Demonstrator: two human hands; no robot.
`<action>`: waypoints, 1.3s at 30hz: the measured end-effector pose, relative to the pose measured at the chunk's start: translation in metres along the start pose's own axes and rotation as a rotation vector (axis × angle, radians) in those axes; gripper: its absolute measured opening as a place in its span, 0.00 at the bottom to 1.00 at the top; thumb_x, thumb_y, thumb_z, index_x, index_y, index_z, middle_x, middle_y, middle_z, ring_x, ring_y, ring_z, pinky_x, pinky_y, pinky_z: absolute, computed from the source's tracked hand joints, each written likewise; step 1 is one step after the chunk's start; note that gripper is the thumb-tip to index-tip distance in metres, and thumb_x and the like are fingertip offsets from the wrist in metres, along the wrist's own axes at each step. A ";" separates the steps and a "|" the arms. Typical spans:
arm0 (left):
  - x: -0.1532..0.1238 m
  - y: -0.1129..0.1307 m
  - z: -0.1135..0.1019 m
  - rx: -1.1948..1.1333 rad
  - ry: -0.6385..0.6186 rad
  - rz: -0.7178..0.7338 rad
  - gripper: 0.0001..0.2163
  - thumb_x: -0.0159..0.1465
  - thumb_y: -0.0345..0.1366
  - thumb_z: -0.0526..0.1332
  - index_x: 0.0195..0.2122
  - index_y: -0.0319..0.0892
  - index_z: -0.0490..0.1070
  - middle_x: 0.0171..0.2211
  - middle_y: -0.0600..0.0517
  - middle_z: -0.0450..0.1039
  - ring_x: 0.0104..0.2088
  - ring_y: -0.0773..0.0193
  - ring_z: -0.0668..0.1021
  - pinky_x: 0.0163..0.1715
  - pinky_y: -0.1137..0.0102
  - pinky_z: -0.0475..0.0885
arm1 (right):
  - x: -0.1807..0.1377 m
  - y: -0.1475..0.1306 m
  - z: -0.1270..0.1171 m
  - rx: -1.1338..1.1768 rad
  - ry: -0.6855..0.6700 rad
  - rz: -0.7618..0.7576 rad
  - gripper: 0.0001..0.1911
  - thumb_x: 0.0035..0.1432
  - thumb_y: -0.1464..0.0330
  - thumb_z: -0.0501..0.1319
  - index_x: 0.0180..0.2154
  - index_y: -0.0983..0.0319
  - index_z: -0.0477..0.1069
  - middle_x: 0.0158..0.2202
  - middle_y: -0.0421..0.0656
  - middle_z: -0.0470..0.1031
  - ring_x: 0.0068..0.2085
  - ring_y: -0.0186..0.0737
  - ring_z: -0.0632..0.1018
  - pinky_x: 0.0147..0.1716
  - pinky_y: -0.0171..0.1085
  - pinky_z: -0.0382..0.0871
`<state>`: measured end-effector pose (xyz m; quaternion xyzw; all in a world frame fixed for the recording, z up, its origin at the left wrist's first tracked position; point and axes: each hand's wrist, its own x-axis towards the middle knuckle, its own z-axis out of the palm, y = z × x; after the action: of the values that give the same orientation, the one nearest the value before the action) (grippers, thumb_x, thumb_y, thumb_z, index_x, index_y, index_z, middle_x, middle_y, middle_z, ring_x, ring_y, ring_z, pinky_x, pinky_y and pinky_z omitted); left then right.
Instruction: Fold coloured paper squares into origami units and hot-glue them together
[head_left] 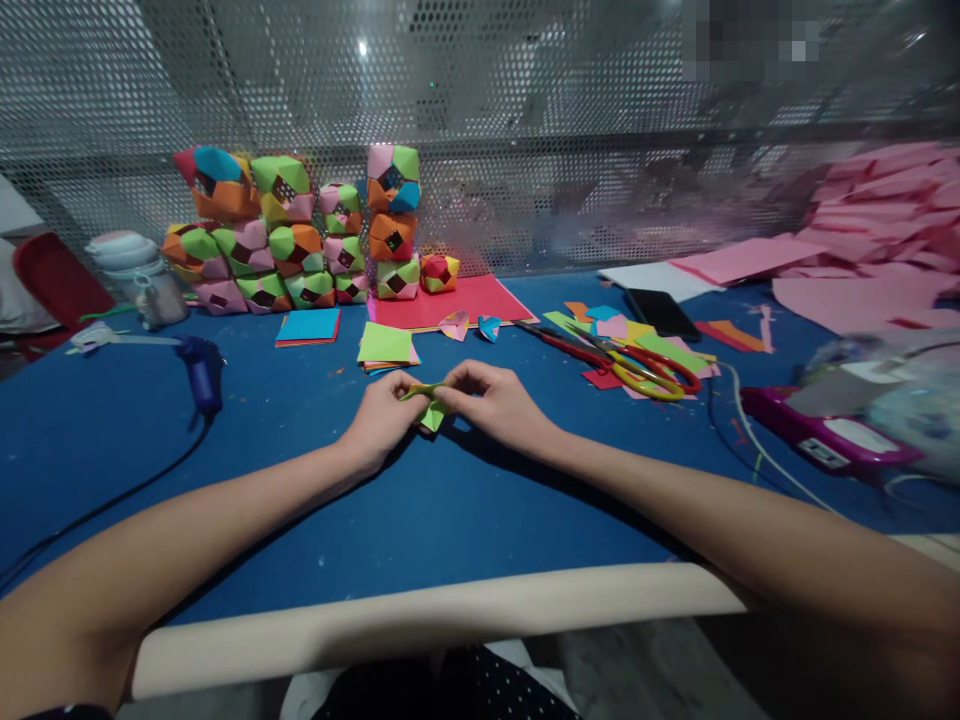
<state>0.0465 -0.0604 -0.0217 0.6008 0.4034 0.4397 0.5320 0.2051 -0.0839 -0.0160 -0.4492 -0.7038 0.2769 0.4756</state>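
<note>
A folded green paper (432, 414) is being held over the tabletop's (450, 520) middle, fingers of the left hand (381, 415) and right hand (504, 405) pinching opposite sides, probably steadying its creases; square sheets (386, 344) are lying at eleven o'clock, scissors (616, 358) around two, seemingly for easy reach.

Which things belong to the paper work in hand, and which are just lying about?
Likely part of the job: green folded paper, in left hand and right hand; green-topped paper stack; blue-topped paper stack.

Apparently just lying about: black phone; lidded jar.
</note>
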 end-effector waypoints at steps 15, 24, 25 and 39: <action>0.000 0.001 0.001 -0.070 0.021 -0.027 0.05 0.51 0.26 0.60 0.27 0.39 0.63 0.20 0.57 0.68 0.20 0.70 0.74 0.24 0.72 0.73 | -0.004 0.009 0.010 -0.144 -0.011 -0.008 0.12 0.56 0.63 0.55 0.25 0.64 0.66 0.21 0.38 0.67 0.24 0.31 0.66 0.24 0.31 0.58; -0.001 0.004 0.002 -0.021 -0.022 -0.019 0.04 0.53 0.30 0.62 0.28 0.37 0.67 0.22 0.55 0.70 0.20 0.70 0.74 0.24 0.72 0.73 | -0.003 0.008 0.010 -0.153 0.005 -0.007 0.10 0.53 0.66 0.55 0.23 0.63 0.65 0.20 0.37 0.67 0.22 0.31 0.65 0.22 0.31 0.57; -0.001 0.004 0.002 -0.034 -0.013 -0.024 0.04 0.53 0.30 0.62 0.28 0.38 0.66 0.21 0.55 0.70 0.19 0.69 0.74 0.23 0.72 0.73 | -0.004 0.008 0.009 -0.138 -0.008 0.005 0.10 0.54 0.65 0.55 0.24 0.63 0.65 0.20 0.37 0.67 0.23 0.31 0.66 0.22 0.31 0.58; 0.002 0.000 -0.001 0.020 0.037 0.020 0.06 0.50 0.32 0.64 0.27 0.37 0.69 0.22 0.56 0.69 0.24 0.72 0.70 0.25 0.76 0.66 | 0.003 0.014 0.009 -0.021 0.015 -0.082 0.12 0.56 0.65 0.56 0.40 0.64 0.71 0.34 0.42 0.74 0.31 0.33 0.72 0.30 0.33 0.65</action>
<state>0.0460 -0.0583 -0.0218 0.6017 0.4114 0.4520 0.5141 0.2015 -0.0751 -0.0294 -0.4272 -0.7207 0.2465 0.4871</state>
